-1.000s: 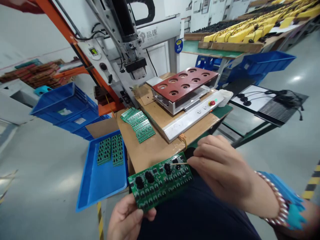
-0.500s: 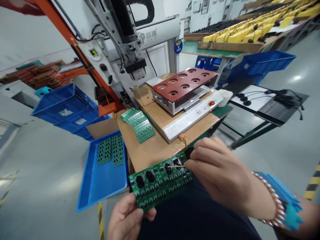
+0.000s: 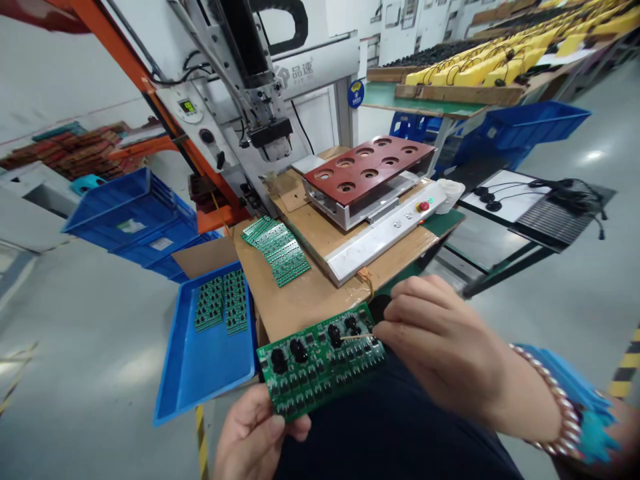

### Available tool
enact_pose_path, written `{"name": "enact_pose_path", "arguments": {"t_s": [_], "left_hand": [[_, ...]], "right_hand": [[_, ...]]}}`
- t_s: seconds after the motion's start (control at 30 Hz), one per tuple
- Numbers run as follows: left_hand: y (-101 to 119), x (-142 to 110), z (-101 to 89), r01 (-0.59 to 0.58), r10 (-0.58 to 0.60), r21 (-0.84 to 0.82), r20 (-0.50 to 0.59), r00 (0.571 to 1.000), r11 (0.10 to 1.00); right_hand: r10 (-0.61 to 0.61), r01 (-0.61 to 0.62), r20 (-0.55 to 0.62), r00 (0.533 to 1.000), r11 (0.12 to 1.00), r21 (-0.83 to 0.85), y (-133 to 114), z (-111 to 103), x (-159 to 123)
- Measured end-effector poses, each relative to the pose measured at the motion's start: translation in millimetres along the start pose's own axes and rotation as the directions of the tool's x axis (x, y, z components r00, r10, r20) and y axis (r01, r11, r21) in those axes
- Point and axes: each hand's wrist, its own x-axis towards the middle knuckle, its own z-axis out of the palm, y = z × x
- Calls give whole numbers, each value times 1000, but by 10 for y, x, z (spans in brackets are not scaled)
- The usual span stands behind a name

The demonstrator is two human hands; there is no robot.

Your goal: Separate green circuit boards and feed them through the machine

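Note:
A green circuit board (image 3: 320, 363) with black round blobs on it is held over my lap. My left hand (image 3: 255, 437) grips its lower left corner, thumb on top. My right hand (image 3: 445, 347), with a bead bracelet on the wrist, pinches a thin wooden stick (image 3: 353, 337) whose tip rests on the board beside a black blob. Both hands are closed on what they hold.
A cardboard-covered table (image 3: 305, 293) carries a pile of green boards (image 3: 277, 247) and a machine with a red holed plate (image 3: 370, 163). A blue tray (image 3: 200, 360) with more boards sits to the left. Blue crates (image 3: 130, 213) stand behind it.
The board and both hands have shifted slightly; the stick's tip has moved a little lower and to the right on the board.

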Motion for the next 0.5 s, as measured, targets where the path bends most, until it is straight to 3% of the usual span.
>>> {"name": "enact_pose_path", "arguments": {"t_s": [0.5], "left_hand": [[-6, -6, -13, 25, -25, -25, 2, 1000, 999]], "right_hand": [[28, -29, -79, 996, 1000, -6, 25, 4, 49]]}}
